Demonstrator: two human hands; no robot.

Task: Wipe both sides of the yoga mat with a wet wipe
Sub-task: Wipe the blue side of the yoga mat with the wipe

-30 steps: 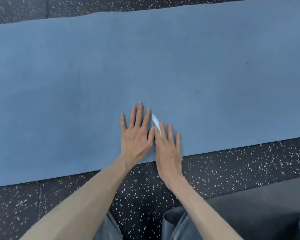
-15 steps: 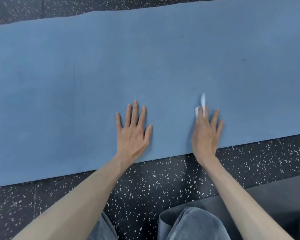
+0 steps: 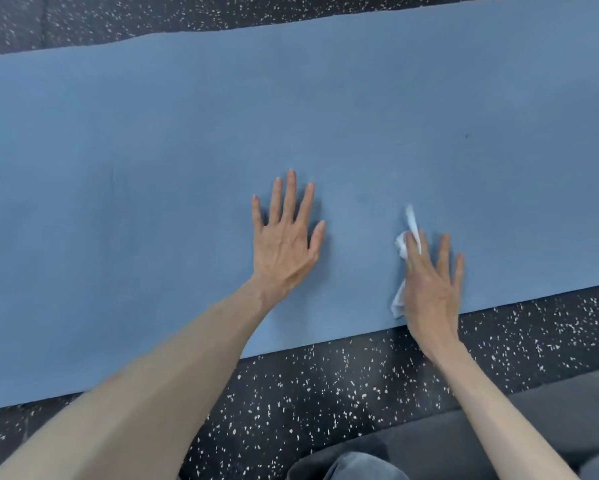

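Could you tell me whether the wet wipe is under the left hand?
No, the wet wipe lies under the right hand, while the left hand rests flat on the bare yoga mat.

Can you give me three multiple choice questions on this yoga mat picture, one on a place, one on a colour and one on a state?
1. Where does the wet wipe lie?
A. under the right hand
B. under the left hand
C. on the speckled floor

2. What colour is the yoga mat?
A. green
B. blue
C. red

3. How is the left hand held?
A. in a fist
B. pinching the mat's edge
C. flat, fingers spread

Answers:
1 A: white folds stick out from beneath the right hand near the mat's near edge.
2 B: the mat shows blue against the dark speckled floor.
3 C: its palm lies on the mat with the fingers straight and apart.
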